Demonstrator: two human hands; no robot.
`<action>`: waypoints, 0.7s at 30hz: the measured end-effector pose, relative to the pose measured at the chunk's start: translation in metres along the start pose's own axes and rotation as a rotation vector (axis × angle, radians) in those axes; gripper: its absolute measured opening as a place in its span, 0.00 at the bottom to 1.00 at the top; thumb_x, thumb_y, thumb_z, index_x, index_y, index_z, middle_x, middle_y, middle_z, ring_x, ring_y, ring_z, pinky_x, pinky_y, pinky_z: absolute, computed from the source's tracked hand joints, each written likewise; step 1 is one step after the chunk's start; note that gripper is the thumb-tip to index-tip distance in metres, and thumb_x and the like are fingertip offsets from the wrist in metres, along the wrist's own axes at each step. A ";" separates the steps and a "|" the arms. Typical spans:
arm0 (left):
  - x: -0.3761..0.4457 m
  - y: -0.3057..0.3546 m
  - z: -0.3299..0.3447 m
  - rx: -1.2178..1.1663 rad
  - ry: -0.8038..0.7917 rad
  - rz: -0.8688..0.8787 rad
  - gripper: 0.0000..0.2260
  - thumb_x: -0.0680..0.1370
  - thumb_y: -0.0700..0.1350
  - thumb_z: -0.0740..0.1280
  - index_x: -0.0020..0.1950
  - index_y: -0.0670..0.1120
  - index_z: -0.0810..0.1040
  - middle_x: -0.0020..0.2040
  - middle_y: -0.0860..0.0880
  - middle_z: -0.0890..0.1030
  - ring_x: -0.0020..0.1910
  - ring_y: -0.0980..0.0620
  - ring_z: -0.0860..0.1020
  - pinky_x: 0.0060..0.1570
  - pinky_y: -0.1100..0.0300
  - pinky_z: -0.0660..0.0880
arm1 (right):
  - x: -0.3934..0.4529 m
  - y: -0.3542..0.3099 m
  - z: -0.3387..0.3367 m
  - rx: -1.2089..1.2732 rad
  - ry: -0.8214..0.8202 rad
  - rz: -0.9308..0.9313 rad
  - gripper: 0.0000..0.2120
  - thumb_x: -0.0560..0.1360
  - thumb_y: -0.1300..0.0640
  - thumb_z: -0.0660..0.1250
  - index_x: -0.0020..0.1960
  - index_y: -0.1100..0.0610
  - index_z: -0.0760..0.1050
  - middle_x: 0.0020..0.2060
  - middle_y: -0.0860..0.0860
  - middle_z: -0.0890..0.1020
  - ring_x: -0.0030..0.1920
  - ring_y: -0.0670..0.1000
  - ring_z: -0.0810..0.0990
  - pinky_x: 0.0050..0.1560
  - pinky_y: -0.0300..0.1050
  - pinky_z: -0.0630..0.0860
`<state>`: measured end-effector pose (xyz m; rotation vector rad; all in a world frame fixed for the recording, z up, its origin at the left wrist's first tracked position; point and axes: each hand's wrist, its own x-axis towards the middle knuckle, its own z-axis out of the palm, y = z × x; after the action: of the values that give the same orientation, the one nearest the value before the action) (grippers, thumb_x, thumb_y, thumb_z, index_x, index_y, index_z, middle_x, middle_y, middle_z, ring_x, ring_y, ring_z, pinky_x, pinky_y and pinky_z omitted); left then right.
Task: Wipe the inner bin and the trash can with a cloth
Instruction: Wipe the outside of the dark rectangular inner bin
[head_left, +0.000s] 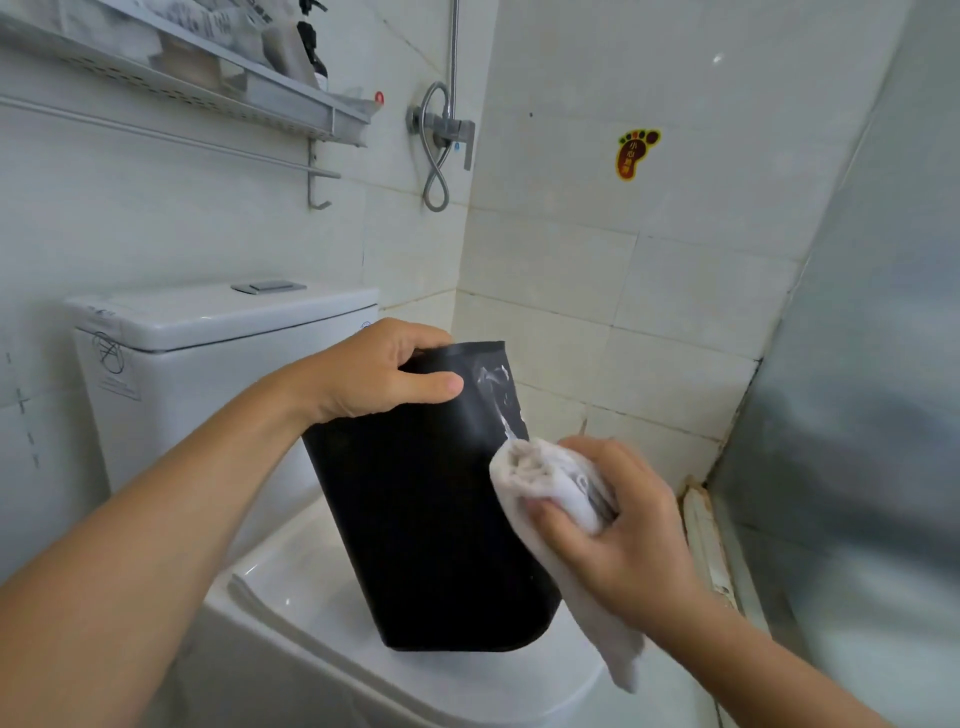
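Observation:
A black inner bin (431, 519) stands tilted on the shut toilet lid (322, 623), its rim up and leaning away from me. My left hand (374, 371) grips the bin's top rim, thumb on the outside and fingers curled over the edge. My right hand (618, 525) holds a bunched white cloth (550, 486) and presses it against the bin's right side wall. A wet streak runs up that wall above the cloth. The cloth's loose end hangs down past my wrist. The outer trash can is not in view.
The white toilet tank (208, 332) stands behind the bin. A wall shelf (218, 88) with bottles hangs at upper left, and a shower valve with hose (441, 135) sits on the back wall. A frosted glass partition (857, 415) closes the right side.

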<state>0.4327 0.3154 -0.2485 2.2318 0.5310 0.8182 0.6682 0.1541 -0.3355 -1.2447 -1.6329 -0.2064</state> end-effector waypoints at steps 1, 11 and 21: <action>-0.001 0.004 -0.002 0.023 -0.026 -0.003 0.06 0.82 0.38 0.70 0.57 0.42 0.83 0.52 0.48 0.87 0.54 0.52 0.84 0.57 0.61 0.78 | 0.013 -0.004 -0.001 0.004 0.046 0.068 0.16 0.70 0.39 0.73 0.56 0.43 0.80 0.46 0.40 0.82 0.48 0.43 0.82 0.47 0.42 0.78; -0.004 0.014 0.004 0.082 -0.111 0.018 0.07 0.78 0.46 0.71 0.53 0.45 0.84 0.47 0.42 0.84 0.46 0.49 0.80 0.51 0.45 0.76 | 0.069 -0.034 0.030 -0.007 0.006 0.095 0.17 0.73 0.38 0.74 0.59 0.40 0.78 0.50 0.39 0.82 0.52 0.39 0.80 0.51 0.44 0.79; -0.006 0.002 -0.003 -0.097 -0.146 -0.030 0.05 0.76 0.40 0.70 0.51 0.43 0.84 0.47 0.48 0.86 0.48 0.50 0.84 0.50 0.58 0.79 | 0.070 -0.018 0.031 -0.002 0.050 0.231 0.13 0.73 0.39 0.74 0.54 0.42 0.79 0.45 0.39 0.84 0.48 0.40 0.82 0.49 0.49 0.81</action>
<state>0.4267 0.3113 -0.2478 2.1693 0.4448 0.6460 0.6395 0.2095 -0.2873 -1.4066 -1.4331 -0.0937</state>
